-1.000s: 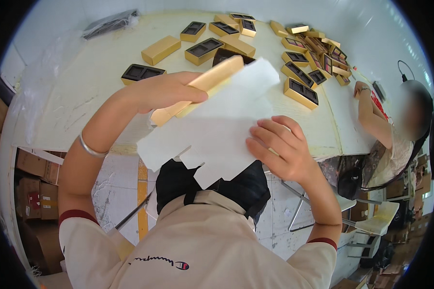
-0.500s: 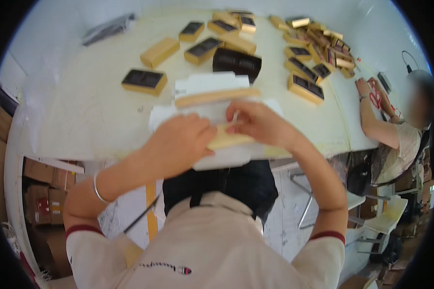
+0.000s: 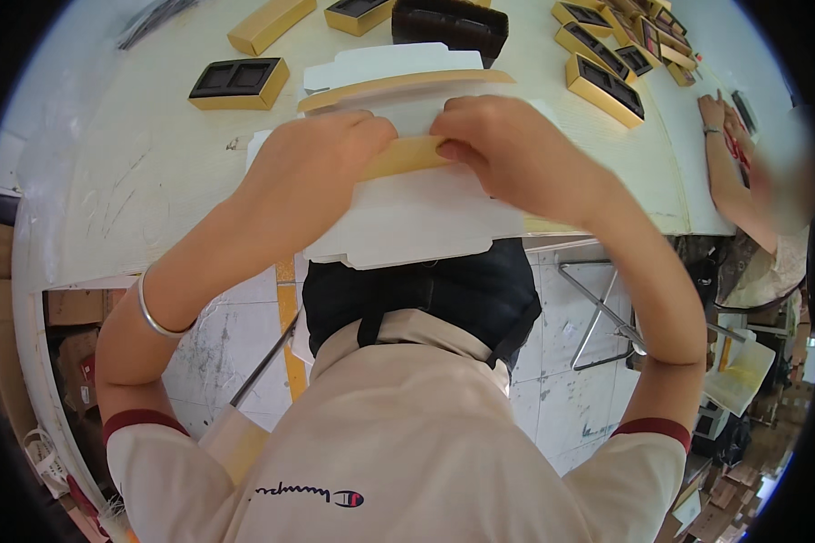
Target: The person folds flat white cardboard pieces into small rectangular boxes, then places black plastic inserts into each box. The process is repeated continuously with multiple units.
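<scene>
A partly folded paper box blank, white inside with gold outer strips, lies at the table's front edge, its nearest panel overhanging toward my lap. My left hand is closed on the left part of a raised gold fold. On the right part of that same fold, my right hand pinches with thumb and curled fingers. Between the hands a stretch of gold shows. Beyond them stands a second gold-edged fold, with a white flap past it. Both sets of fingertips are partly hidden.
A dark brown tray sits just beyond the blank. Gold boxes with dark inserts, such as one at left and one at right, lie around, with more piled far right. Another person's arm rests on the table at right.
My view has shifted, so the table things sit higher in the picture. Both hands stay on the near fold, the right now curled over it, and more of the white front panel shows.
</scene>
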{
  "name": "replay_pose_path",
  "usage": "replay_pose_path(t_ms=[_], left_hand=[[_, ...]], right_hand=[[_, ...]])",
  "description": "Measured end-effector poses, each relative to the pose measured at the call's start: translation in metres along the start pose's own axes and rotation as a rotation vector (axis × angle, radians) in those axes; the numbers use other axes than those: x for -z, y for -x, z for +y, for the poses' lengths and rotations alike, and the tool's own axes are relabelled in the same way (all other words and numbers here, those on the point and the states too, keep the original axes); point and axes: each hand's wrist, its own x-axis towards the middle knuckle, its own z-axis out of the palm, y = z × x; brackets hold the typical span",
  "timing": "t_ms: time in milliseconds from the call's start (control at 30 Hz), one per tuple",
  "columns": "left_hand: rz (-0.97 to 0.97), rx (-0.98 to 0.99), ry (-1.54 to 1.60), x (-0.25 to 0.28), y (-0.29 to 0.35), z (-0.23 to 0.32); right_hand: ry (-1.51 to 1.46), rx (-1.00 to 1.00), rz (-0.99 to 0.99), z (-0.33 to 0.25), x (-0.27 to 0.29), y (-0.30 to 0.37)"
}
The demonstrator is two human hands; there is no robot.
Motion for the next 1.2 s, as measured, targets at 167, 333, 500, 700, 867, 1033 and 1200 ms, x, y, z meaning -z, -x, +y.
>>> replay_pose_path(t_ms=[167,333,500,700,867,1033,1200], left_hand=[[0.224,-0.168,-0.253,0.017,-0.009,0.001],[0.146,0.162,0.158,0.034,-0.029,-0.034],[-0.257,0.292,0.354,0.035,-0.032,-0.036],[0.008,0.173,0.531,0.053,-0.020,-0.011],[0.164,0.016,0.310,0.034,-0.001,0.014],[-0.137,0.164,0.609,0.015,0.017,0.004],[-0.223,0.038,0.814,0.030,0.023,-0.007]], right_hand=[[0.011,0.059,-0.053,0.006,0.005,-0.014],[0.269,0.155,0.028,-0.017,-0.001,-0.004],[0.381,0.320,0.220,-0.033,-0.013,-0.001],[0.479,0.318,0.336,-0.048,0.012,0.015],[0.212,0.412,0.272,-0.022,0.008,0.016],[-0.197,0.243,0.156,-0.016,-0.009,0.031],[-0.227,0.222,0.234,-0.019,-0.016,0.026]])
